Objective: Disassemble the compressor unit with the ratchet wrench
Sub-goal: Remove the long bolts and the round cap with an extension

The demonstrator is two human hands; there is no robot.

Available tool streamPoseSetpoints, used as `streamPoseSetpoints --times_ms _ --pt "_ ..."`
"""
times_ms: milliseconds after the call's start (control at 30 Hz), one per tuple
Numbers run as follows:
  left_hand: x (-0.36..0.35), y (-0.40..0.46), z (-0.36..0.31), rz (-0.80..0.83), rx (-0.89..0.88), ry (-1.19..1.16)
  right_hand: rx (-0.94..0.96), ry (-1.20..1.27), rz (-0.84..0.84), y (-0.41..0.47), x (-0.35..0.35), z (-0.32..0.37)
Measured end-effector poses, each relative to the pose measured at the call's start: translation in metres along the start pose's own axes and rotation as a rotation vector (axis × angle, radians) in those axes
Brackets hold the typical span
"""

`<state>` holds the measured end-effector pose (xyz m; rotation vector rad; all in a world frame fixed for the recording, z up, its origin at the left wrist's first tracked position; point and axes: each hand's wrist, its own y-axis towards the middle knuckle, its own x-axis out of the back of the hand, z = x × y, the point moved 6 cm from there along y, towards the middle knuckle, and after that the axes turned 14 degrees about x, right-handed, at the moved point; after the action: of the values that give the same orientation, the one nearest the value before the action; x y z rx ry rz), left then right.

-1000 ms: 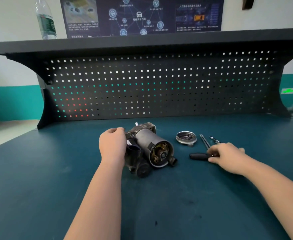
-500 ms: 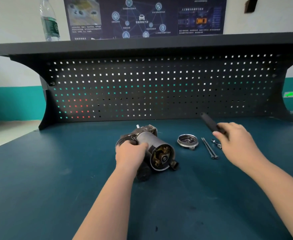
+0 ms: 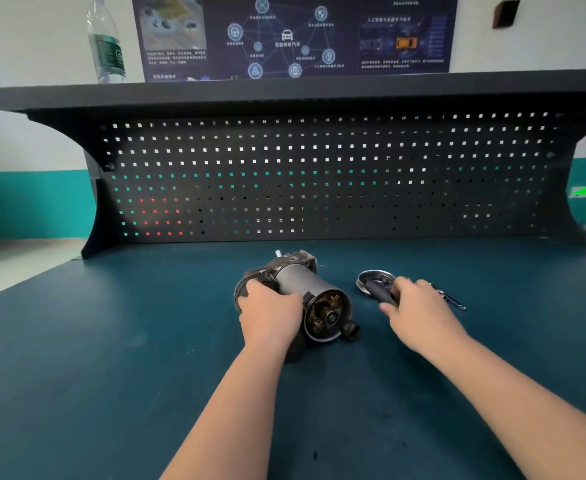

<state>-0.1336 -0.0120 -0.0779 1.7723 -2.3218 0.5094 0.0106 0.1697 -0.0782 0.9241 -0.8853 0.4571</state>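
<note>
Silver end cap (image 3: 374, 280) and bolts (image 3: 452, 299) already off beside the compressor unit (image 3: 305, 289) on the tabletop (image 3: 111, 358), my left hand (image 3: 269, 315) clasps it, right hand (image 3: 414, 306) fingers wrap the ratchet wrench (image 3: 381, 292), more fasteners likely remain.

We have a single wide-angle view, worn on the head, looking forward and down along both forearms onto the dark teal surface (image 3: 76, 393). The left hand (image 3: 270, 315) and right hand (image 3: 419, 311) sit near the middle of the frame, close below us. Farther off, we face the perforated back panel (image 3: 319, 174) straight on, with its shelf (image 3: 302, 90) across the upper frame and a wall poster (image 3: 295, 34) above. Straight edges bow toward the frame's sides. No second view overlaps this one.
</note>
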Motion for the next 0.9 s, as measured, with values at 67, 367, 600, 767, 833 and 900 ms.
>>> streamPoseSetpoints --times_ms 67,367,600,767,833,900 --pt "-0.002 -0.004 -0.001 -0.020 0.009 0.007 -0.031 -0.141 0.067 0.001 -0.004 -0.009" --pt "-0.032 -0.042 -0.007 0.046 0.149 0.131 -0.103 -0.311 0.242 -0.001 -0.011 -0.028" --pt "0.019 0.020 0.004 -0.202 0.085 -0.284 0.011 0.283 -0.224 -0.004 0.016 0.022" --pt "0.020 0.051 0.017 -0.035 0.050 -0.131 0.649 0.029 0.042 -0.038 -0.006 0.126" --pt "0.023 0.057 0.021 -0.019 0.057 -0.142 0.706 -0.268 0.043 -0.049 -0.015 0.130" --pt "0.024 0.062 0.025 0.002 0.094 -0.188 0.676 -0.360 -0.031 -0.057 -0.014 0.131"
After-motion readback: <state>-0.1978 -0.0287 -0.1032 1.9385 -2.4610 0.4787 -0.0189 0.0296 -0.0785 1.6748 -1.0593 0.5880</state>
